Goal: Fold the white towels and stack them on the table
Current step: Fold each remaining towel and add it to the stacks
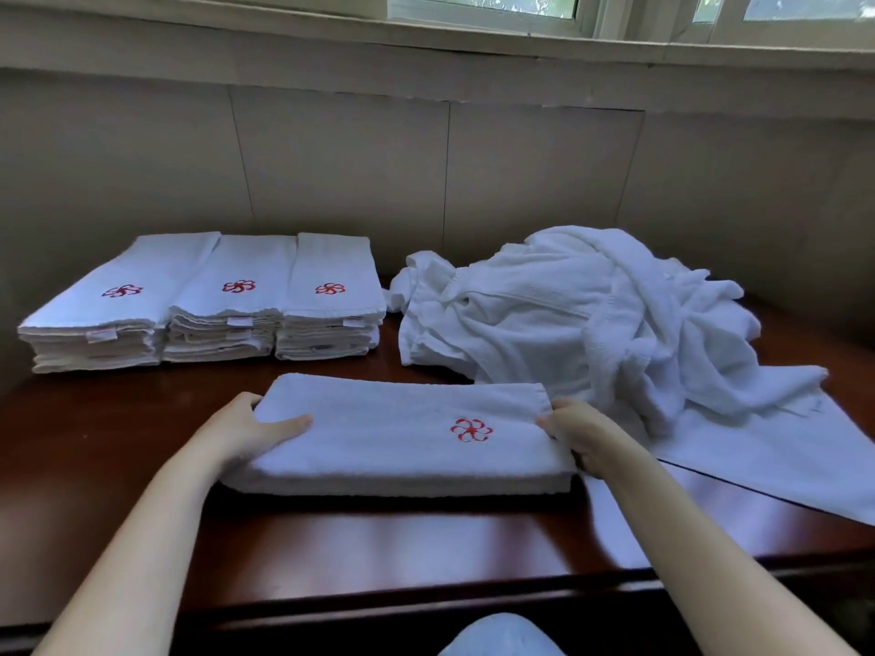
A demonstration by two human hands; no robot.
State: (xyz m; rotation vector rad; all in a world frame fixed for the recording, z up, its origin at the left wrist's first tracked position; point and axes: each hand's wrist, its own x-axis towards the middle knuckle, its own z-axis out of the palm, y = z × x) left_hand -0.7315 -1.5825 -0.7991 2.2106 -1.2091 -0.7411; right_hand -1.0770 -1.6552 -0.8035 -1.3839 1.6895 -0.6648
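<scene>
Head: loose towel pile [592,324] nr stacks [213,300]

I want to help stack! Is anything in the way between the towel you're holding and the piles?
Nothing visible. Only bare table lies between the folded towel and the stacks behind it. The unfolded heap sits off to the right.
</scene>
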